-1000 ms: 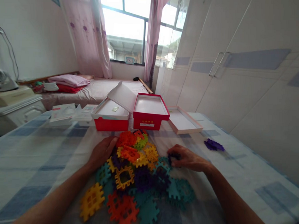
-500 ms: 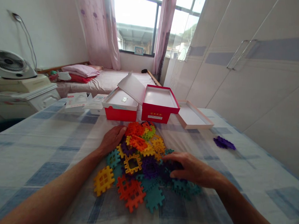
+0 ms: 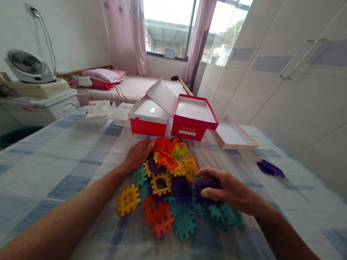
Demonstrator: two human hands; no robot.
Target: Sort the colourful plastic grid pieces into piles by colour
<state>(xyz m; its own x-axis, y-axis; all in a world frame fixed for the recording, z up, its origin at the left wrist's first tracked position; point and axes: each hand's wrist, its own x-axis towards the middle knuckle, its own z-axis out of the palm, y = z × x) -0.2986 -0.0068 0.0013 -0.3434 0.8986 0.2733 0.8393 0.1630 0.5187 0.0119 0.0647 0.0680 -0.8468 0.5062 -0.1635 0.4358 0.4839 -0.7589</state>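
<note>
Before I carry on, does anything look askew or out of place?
Two things, mildly: a purple cluster lies alone at the right, apart from the main pile of pieces, and a pale panel sits slanted over the left red box rather than flat. I see no damage.

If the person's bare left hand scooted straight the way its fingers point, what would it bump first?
Probably the bright orange-red notched plastic pieces right beside the left hand; I can't tell whether they already touch.
</note>
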